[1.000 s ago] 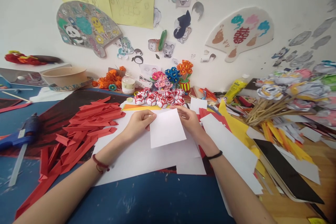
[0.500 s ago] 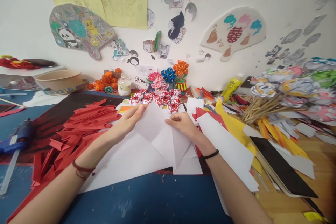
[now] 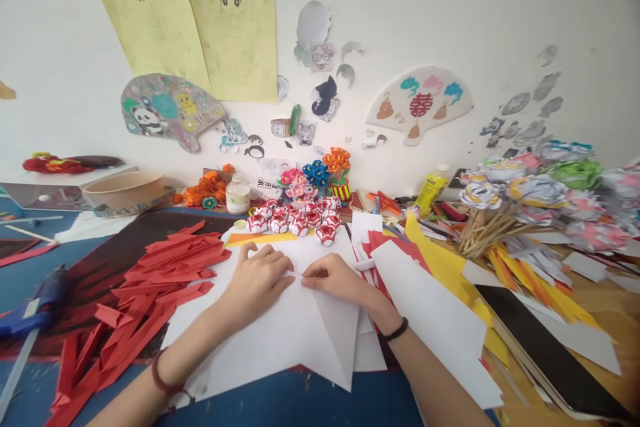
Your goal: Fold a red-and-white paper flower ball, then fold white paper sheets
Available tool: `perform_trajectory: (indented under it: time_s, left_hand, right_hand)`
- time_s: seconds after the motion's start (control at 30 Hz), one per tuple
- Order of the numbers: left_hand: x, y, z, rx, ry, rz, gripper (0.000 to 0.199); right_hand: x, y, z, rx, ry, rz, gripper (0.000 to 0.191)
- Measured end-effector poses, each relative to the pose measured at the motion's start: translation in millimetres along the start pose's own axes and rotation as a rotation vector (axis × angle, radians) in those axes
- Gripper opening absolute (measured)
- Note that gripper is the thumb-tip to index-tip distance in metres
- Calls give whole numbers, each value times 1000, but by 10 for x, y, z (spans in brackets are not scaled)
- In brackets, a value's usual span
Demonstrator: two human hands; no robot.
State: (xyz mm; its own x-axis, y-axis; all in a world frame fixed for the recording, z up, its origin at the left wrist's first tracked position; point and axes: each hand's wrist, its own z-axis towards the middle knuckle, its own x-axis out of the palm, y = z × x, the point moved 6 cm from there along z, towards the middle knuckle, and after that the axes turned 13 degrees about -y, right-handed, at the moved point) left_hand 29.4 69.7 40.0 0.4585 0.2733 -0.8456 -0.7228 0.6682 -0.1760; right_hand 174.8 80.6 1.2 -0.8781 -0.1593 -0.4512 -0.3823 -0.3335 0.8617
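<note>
A large sheet of white paper [image 3: 310, 333] lies in front of me with a folded flap running toward its lower right corner. My left hand [image 3: 263, 277] rests on the sheet, fingers curled and thumb and fingertips pressed together on the paper near its middle. Close beside it, my right hand [image 3: 337, 280] pinches the paper between thumb and forefinger. The two sets of fingertips almost meet. Just beyond the hands stand several red-and-white paper flowers [image 3: 299, 222]. Folded red paper strips [image 3: 155, 280] are heaped left of the sheet.
A blue glue gun [image 3: 35, 310] lies at far left. More white sheets [image 3: 430, 307], yellow paper [image 3: 425, 247] and a black-topped flat object [image 3: 545, 347] are on the right. Paper flowers on stems [image 3: 480, 233], a yellow bottle [image 3: 431, 192] and a bowl [image 3: 125, 192] stand farther back.
My hands have come closer together and down onto the paper, which was raised between them and now lies flatter. The view has tilted upward, showing more wall.
</note>
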Motion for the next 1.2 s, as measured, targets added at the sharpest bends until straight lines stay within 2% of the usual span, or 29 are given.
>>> perform_trajectory:
  time_s: [0.17, 0.37, 0.53, 0.63, 0.77, 1.2]
  left_hand:
    - [-11, 82, 6, -87, 7, -14, 19]
    - [-41, 13, -7, -27, 32, 64, 21]
    - [-57, -158, -38, 53, -28, 157, 21]
    - [29, -211, -66, 48, -5, 68, 22]
    - [130, -180, -86, -16, 53, -83, 26]
    - [182, -55, -87, -171, 56, -323, 19]
  right_hand:
    - [-54, -42, 7, 44, -26, 37, 17]
    - [-87, -52, 5, 27, -71, -78, 12]
    - [-56, -21, -5, 12, -79, -116, 11]
    - [-10, 39, -20, -29, -68, -100, 11]
    - [0, 73, -34, -29, -78, -93, 12]
    - [-33, 75, -66, 43, -4, 17, 15]
